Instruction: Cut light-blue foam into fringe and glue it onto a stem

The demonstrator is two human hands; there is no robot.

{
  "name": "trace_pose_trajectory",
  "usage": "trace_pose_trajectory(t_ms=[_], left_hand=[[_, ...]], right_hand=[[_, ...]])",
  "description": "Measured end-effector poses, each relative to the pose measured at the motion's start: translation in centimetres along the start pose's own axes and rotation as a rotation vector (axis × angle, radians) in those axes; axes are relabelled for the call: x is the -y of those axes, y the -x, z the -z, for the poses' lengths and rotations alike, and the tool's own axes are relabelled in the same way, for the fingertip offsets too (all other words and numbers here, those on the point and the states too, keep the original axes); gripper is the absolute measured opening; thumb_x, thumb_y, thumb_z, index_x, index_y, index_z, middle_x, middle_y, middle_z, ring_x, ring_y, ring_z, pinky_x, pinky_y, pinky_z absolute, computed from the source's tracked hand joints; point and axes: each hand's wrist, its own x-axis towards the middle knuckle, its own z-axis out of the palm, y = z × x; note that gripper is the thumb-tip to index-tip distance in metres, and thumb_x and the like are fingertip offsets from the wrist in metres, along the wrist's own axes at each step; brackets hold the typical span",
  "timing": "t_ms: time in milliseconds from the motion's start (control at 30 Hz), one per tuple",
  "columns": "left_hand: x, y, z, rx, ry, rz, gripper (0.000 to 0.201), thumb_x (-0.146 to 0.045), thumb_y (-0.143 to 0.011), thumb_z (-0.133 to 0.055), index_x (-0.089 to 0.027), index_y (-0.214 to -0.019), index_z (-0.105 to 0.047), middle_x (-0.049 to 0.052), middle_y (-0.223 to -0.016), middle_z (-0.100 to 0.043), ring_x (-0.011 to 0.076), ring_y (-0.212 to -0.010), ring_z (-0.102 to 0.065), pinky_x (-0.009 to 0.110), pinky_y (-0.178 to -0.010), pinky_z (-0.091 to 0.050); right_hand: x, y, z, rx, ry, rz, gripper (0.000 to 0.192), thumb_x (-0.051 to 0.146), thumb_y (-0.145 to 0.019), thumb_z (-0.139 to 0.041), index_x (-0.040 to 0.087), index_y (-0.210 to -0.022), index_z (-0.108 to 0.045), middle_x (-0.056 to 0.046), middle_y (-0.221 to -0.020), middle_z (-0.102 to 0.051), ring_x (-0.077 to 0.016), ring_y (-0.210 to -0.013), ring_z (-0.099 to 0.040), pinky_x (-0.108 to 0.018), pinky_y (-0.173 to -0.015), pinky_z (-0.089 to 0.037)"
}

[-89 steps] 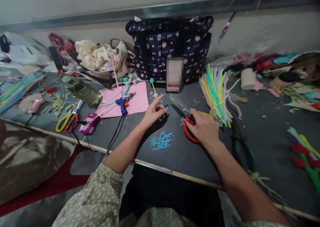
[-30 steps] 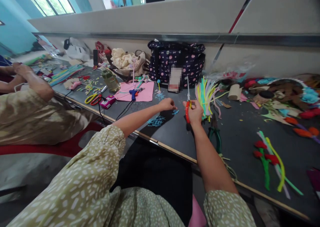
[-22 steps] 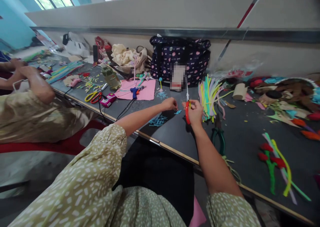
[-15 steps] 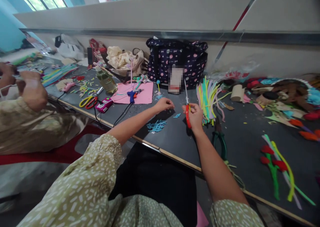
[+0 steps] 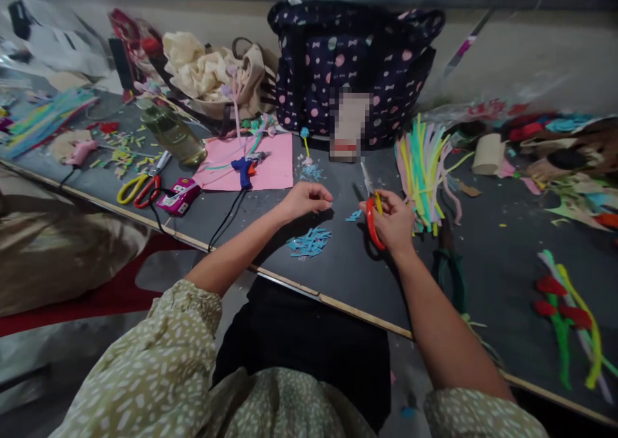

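Note:
My right hand (image 5: 396, 224) is wrapped around the red-and-yellow handles of a pair of scissors (image 5: 373, 222), whose blades point away from me over the dark table. To its left, my left hand (image 5: 308, 201) hovers above the table with thumb and fingertips pinched together. Whatever is in that pinch is too small to make out. Below it lies a pile of short blue snippets (image 5: 309, 242). A few more blue pieces (image 5: 354, 216) rest between my two hands, close to the scissors. Beyond them stands a blue-topped yellow stem (image 5: 306, 143).
A dark patterned bag (image 5: 352, 64) stands at the back. Right of it are bundled pipe cleaners (image 5: 425, 174) and green-handled pliers (image 5: 449, 274). To the left are a blue glue gun (image 5: 244, 171) on pink paper (image 5: 275, 161), a bottle (image 5: 176, 135) and second scissors (image 5: 142, 187).
The view has tipped downward, and the neighbouring person's hands have left it. My left hand's fingers have drawn closer into a pinch. My right hand still grips the scissors.

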Motion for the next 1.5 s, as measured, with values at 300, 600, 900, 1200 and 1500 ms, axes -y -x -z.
trace_pose_trajectory(t_ms=[300, 600, 900, 1200, 1500], left_hand=[[-0.1, -2.6, -2.9, -0.031, 0.229, 0.078, 0.012, -0.007, -0.07, -0.071, -0.009, -0.081, -0.067, 0.001, -0.062, -0.064, 0.0083, -0.055, -0.058, 0.024, -0.059, -0.048], [-0.7, -1.2, -0.6, -0.311, 0.669, 0.063, 0.026, -0.016, -0.069, -0.079, -0.015, -0.093, -0.069, 0.003, -0.082, -0.071, 0.0124, -0.072, -0.069, 0.024, -0.066, -0.054], [-1.4, -1.0, 0.6, -0.362, 0.678, -0.091, 0.04, -0.023, -0.06, -0.086, -0.015, -0.095, -0.068, 0.001, -0.078, -0.071, 0.0128, -0.072, -0.069, 0.024, -0.067, -0.055], [-1.5, -0.4, 0.8, -0.408, 0.651, -0.128, 0.038, -0.026, -0.061, -0.085, -0.017, -0.094, -0.068, 0.001, -0.077, -0.071, 0.0142, -0.073, -0.069, 0.025, -0.065, -0.054], [-1.6, -0.3, 0.7, -0.405, 0.633, -0.152, 0.033, -0.025, -0.061, -0.084, -0.017, -0.09, -0.07, -0.001, -0.074, -0.068, 0.0093, -0.064, -0.062, 0.023, -0.065, -0.053]], right_hand=[[1.6, 0.1, 0.3, -0.075, 0.071, -0.046, 0.057, 0.058, -0.063, -0.076, 0.02, -0.103, -0.061, 0.0, -0.073, -0.066, -0.0147, -0.062, -0.063, -0.028, -0.056, -0.053], [2.1, 1.3, 0.5, 0.038, 0.406, 0.125, 0.051, 0.053, -0.074, -0.071, 0.02, -0.113, -0.064, 0.001, -0.075, -0.064, -0.0148, -0.063, -0.06, -0.029, -0.063, -0.051], [4.2, 2.2, 0.2, 0.145, 0.705, 0.296, 0.062, 0.056, -0.079, -0.065, 0.02, -0.129, -0.055, -0.002, -0.081, -0.066, -0.0179, -0.067, -0.063, -0.029, -0.066, -0.05], [3.1, 2.4, -0.3, 0.137, 0.773, 0.396, 0.05, 0.057, -0.083, -0.06, 0.02, -0.117, -0.064, 0.001, -0.064, -0.057, -0.0166, -0.059, -0.058, -0.027, -0.058, -0.044], [3.0, 2.8, -0.4, 0.075, 0.881, 0.585, 0.043, 0.049, -0.086, -0.062, 0.019, -0.116, -0.066, 0.0, -0.067, -0.066, -0.0152, -0.057, -0.062, -0.026, -0.059, -0.044]])
